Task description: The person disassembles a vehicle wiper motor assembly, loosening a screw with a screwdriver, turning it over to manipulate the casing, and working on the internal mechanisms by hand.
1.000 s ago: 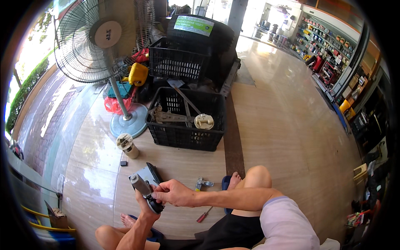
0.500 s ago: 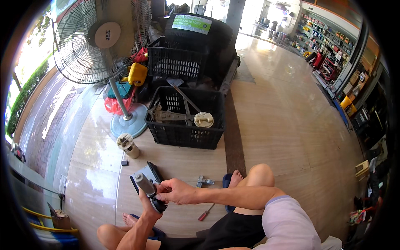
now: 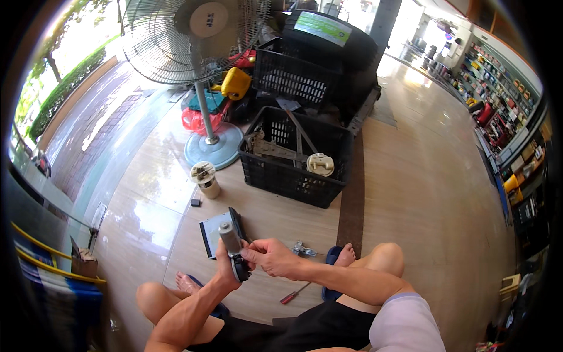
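Observation:
My left hand [image 3: 226,268] is closed around what looks like a small electric motor [image 3: 230,239], with a grey metal cylinder on top and a black round housing below. The cylinder points up and away from me. At the motor's side, my right hand [image 3: 273,258] has thumb and fingers pinched together; whatever is between them is hidden. Just beyond lies a flat silver-and-black case [image 3: 212,236]. A small metal part [image 3: 303,249] rests on the floor to the right. Nearer my lap is a screwdriver [image 3: 291,297] with a red handle.
Ahead on the floor stand a white cylindrical unit resembling a fuel pump [image 3: 206,180] and a small black block [image 3: 195,203]. A black crate [image 3: 293,182] holds metal parts. Behind are a standing fan [image 3: 203,114] and a tyre [image 3: 366,58]. My sandalled feet flank the work.
My view has turned left, so the surroundings sit further right in the picture. Both hands stay at the motor, the right one still pinching at its side.

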`<state>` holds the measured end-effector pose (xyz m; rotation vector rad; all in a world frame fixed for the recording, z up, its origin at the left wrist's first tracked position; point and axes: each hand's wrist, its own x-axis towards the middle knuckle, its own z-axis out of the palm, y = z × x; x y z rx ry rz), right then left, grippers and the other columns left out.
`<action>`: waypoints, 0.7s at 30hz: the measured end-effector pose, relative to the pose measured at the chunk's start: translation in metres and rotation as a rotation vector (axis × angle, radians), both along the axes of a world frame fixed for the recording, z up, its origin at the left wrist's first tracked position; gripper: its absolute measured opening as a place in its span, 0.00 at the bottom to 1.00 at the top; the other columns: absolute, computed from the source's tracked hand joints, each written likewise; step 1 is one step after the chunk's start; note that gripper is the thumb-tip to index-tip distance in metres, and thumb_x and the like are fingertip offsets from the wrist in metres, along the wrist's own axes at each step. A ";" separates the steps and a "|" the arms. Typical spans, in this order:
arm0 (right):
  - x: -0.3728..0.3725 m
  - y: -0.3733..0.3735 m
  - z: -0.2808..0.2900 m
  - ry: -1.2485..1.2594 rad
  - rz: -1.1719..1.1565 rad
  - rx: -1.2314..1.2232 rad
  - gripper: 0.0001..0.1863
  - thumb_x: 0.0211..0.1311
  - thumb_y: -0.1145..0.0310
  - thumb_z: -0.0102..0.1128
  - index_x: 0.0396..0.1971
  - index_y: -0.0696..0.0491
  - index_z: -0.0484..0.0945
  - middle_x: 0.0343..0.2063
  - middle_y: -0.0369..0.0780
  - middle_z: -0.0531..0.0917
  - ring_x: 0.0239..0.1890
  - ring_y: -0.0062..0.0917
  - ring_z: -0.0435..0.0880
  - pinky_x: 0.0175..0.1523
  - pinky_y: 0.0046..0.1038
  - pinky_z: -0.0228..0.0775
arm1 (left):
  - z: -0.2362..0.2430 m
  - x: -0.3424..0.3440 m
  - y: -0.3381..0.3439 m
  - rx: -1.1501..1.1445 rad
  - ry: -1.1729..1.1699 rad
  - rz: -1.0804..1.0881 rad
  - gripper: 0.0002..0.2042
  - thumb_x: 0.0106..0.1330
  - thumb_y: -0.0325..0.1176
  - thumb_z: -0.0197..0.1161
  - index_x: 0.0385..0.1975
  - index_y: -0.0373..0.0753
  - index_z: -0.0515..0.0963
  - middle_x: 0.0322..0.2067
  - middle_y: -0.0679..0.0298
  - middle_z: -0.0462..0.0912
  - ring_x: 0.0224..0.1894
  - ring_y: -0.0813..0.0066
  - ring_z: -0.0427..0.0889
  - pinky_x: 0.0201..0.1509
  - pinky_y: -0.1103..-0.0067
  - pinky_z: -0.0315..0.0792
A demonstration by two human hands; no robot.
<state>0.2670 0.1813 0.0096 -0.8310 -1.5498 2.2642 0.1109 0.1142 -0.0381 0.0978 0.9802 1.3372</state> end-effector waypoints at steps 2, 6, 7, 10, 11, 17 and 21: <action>0.000 0.003 -0.003 -0.051 0.048 0.042 0.20 0.72 0.53 0.62 0.35 0.57 0.81 0.25 0.32 0.80 0.21 0.10 0.70 0.24 0.17 0.58 | 0.006 0.002 0.001 0.086 0.059 -0.083 0.34 0.70 0.68 0.35 0.25 0.41 0.72 0.16 0.62 0.72 0.18 0.66 0.74 0.22 0.73 0.70; 0.002 0.002 0.001 -0.054 0.061 -0.007 0.18 0.71 0.54 0.63 0.35 0.56 0.81 0.24 0.31 0.79 0.17 0.09 0.68 0.20 0.16 0.54 | 0.014 0.002 0.000 0.072 0.047 -0.089 0.34 0.70 0.67 0.34 0.24 0.41 0.72 0.16 0.62 0.72 0.17 0.65 0.74 0.21 0.74 0.70; 0.003 0.003 0.003 -0.056 0.074 -0.013 0.18 0.71 0.54 0.63 0.35 0.56 0.81 0.24 0.31 0.79 0.17 0.09 0.68 0.20 0.16 0.54 | 0.016 0.002 -0.001 0.061 0.066 -0.073 0.33 0.71 0.67 0.35 0.24 0.40 0.71 0.16 0.62 0.72 0.16 0.66 0.73 0.21 0.75 0.69; 0.005 0.001 0.003 -0.040 0.070 -0.033 0.15 0.69 0.57 0.67 0.39 0.56 0.81 0.25 0.31 0.80 0.16 0.09 0.67 0.19 0.16 0.54 | 0.006 0.002 -0.003 0.048 0.069 -0.046 0.33 0.71 0.66 0.35 0.24 0.40 0.71 0.16 0.62 0.73 0.16 0.67 0.73 0.20 0.76 0.68; 0.005 0.002 0.001 -0.029 0.046 0.001 0.14 0.68 0.60 0.68 0.41 0.56 0.80 0.26 0.32 0.82 0.16 0.09 0.68 0.19 0.16 0.55 | 0.009 0.005 -0.002 0.067 0.023 -0.047 0.33 0.71 0.66 0.35 0.23 0.40 0.71 0.16 0.62 0.73 0.16 0.69 0.72 0.20 0.76 0.68; 0.000 -0.004 -0.025 0.144 -0.077 0.131 0.14 0.63 0.68 0.72 0.44 0.57 0.81 0.30 0.32 0.84 0.22 0.08 0.71 0.24 0.16 0.62 | 0.011 0.006 0.002 0.051 0.076 0.027 0.30 0.71 0.66 0.41 0.24 0.45 0.73 0.20 0.69 0.74 0.22 0.77 0.73 0.24 0.80 0.67; 0.007 -0.004 0.016 0.005 -0.051 0.015 0.11 0.62 0.73 0.71 0.42 0.59 0.81 0.33 0.35 0.85 0.30 0.12 0.76 0.34 0.18 0.68 | 0.015 0.004 0.002 0.157 0.089 -0.012 0.29 0.73 0.62 0.38 0.23 0.44 0.72 0.19 0.69 0.73 0.20 0.77 0.70 0.22 0.80 0.65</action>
